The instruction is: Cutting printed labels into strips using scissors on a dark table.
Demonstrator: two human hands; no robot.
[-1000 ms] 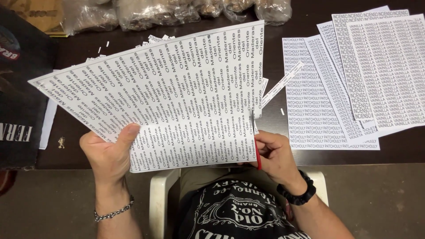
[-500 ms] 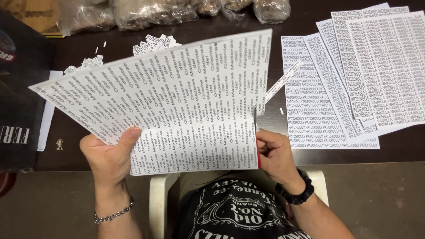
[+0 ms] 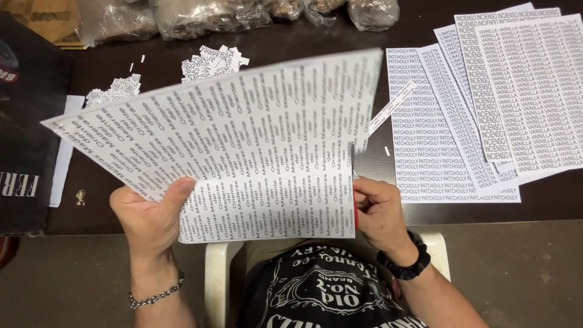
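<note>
My left hand (image 3: 152,212) grips the lower left edge of a large white sheet (image 3: 243,140) printed with rows of small black labels, holding it up over the dark table. My right hand (image 3: 379,209) holds red-handled scissors (image 3: 354,194) at the sheet's right edge; the blades run up along a printed column, partway into the paper. A thin cut strip hangs from the sheet's upper right side. The scissor handles are mostly hidden by my fingers and the sheet.
A fanned stack of other printed label sheets (image 3: 486,103) lies on the table at right, with a loose cut strip (image 3: 388,109) on it. Small cut labels (image 3: 209,61) lie in heaps behind the sheet. Clear plastic bags (image 3: 243,12) line the far edge. A dark cloth (image 3: 24,121) is at left.
The sheet has tilted flatter and lower, uncovering the heaps of cut labels behind it. The scissors have advanced slightly up the column. My hands stay in nearly the same places.
</note>
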